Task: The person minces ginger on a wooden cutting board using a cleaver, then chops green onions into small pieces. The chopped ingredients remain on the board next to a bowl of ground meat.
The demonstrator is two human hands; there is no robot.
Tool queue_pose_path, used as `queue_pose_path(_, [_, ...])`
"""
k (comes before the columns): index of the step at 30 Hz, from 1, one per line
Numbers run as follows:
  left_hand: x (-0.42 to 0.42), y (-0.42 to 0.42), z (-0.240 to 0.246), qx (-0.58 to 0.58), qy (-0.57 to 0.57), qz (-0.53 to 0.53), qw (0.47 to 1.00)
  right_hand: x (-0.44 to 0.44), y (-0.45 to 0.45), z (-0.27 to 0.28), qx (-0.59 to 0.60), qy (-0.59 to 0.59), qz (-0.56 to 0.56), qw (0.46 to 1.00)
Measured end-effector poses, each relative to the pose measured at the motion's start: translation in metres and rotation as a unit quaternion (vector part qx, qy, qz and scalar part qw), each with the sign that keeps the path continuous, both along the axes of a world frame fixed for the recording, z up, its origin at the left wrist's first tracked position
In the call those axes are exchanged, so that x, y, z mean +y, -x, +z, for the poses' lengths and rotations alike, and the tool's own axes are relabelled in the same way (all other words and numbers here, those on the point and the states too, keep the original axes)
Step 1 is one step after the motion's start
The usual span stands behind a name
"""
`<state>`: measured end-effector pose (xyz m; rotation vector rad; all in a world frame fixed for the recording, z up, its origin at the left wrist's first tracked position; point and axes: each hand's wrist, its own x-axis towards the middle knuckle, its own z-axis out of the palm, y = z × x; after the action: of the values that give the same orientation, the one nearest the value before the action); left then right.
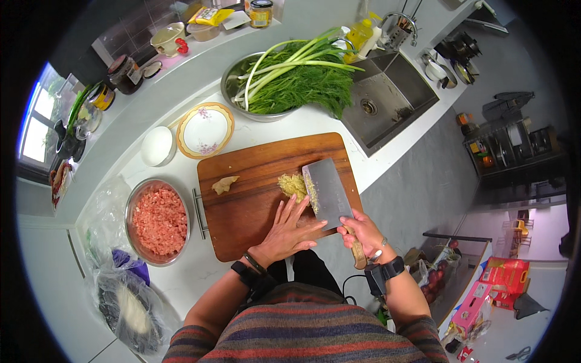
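Note:
My right hand [363,233] grips the wooden handle of a cleaver [329,193]. The broad blade lies nearly flat over the right part of a wooden cutting board [254,222], with yellow bits stuck along its left edge. Beside that edge is a small heap of minced ginger [292,185]. My left hand [288,227] is spread over the board just below the heap, fingers apart, its thumb side near the blade's lower corner; it holds nothing. A knob of what looks like peeled ginger [224,184] rests at the board's upper left.
Left of the board stands a steel bowl of ground meat [160,221]. Behind are a white bowl [158,146], a floral-patterned plate [205,130] and a metal basin [231,81] heaped with scallions and leafy greens [304,81]. A sink [386,100] lies at upper right, plastic bags [129,308] at lower left.

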<state>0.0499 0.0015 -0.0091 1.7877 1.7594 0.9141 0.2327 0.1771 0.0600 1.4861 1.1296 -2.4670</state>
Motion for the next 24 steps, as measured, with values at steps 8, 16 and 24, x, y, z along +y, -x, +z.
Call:
queue_pose_path(8, [0.014,0.006,-0.009,-0.003,0.023,0.005,1.0,0.007,-0.008,0.008,-0.014,0.052,0.01,0.999])
queue_pose_path(16, [0.039,0.015,-0.031,0.065,0.066,0.07,0.993,0.02,-0.022,0.002,0.016,0.082,0.047,0.995])
queue_pose_path(24, [0.045,0.021,-0.041,0.098,0.046,0.176,0.978,0.029,-0.041,0.007,-0.007,0.018,0.106,0.994])
